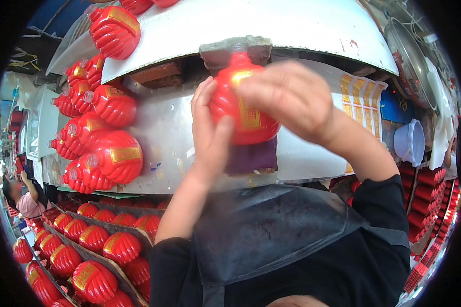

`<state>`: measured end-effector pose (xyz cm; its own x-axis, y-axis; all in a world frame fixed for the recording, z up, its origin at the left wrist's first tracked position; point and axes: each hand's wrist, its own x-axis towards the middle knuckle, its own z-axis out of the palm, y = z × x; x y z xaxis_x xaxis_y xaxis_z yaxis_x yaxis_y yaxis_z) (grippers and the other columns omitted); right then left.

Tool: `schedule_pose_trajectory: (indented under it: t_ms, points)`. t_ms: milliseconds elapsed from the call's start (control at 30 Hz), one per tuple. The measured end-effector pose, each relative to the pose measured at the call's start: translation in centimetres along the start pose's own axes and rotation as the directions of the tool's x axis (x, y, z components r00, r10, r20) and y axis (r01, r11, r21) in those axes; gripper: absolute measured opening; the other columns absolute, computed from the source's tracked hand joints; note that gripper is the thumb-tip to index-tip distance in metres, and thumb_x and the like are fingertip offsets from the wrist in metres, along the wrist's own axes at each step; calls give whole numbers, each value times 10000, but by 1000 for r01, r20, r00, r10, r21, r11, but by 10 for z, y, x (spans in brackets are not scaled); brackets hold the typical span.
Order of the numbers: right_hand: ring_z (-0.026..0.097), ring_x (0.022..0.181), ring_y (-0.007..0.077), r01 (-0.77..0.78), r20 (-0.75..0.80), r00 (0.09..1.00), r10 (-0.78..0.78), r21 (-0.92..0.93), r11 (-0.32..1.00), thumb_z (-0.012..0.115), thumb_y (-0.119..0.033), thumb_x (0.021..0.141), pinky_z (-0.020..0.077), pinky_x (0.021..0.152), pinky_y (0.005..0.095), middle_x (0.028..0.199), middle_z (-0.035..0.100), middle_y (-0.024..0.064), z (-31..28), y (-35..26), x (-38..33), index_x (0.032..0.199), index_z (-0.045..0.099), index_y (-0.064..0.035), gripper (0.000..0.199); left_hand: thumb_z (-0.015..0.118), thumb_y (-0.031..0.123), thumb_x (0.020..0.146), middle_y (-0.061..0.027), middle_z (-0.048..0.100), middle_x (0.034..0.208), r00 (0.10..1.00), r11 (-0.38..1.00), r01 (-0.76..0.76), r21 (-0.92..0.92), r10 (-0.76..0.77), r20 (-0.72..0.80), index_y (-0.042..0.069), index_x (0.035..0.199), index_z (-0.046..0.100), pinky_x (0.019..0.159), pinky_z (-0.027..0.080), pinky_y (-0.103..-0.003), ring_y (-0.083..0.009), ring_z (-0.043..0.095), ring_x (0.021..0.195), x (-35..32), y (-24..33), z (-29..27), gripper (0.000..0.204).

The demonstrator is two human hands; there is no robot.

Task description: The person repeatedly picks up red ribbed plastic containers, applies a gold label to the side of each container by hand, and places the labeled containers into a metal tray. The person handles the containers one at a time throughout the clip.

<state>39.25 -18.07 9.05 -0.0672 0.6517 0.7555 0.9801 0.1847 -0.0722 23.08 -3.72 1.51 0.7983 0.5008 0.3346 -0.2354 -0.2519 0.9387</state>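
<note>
A red, ribbed plastic bottle (221, 105) with a gold label (250, 113) lies in front of me, its clear neck pointing away and set against a grey cloth-like rest (213, 52). A dark purple cloth pad (251, 159) shows under its near end. My left hand (210, 130) grips the bottle's left side, thumb toward the front and fingers along the flank. Across the label's upper right part lies my right hand (294, 97); motion smears its fingers, so their exact hold cannot be made out.
Several labelled red bottles (119, 156) lie on the worktable's left. Sheets of gold labels (361, 97) are at the right, near a pale basin (409, 142). A raised white board (312, 25) spans the far side. Racks of red bottles (95, 238) stand lower left; a person (30, 202) is beyond.
</note>
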Motion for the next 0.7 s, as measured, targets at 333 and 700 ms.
schedule_pose_trajectory:
  t_ms: [333,700]
  points:
    - [752,918,247,-175,-19,982,187,274,946,803,1,771,564,739,364,1013,777,80,-7,-50,-48,942,741,-90,203,543,212,1003,-211,381,1594,1000,997,-27,67,26,7,-53,1520,403,1261,237,-433,-330,340,1506,0,-4,1,597]
    - [709,903,398,-517,72,852,519,274,811,742,-21,866,579,772,452,993,711,168,-4,-32,-22,1172,637,-45,325,667,240,925,-208,432,1547,991,987,124,-101,-118,67,-22,1568,328,1225,318,-419,-296,427,1448,15,9,-3,773]
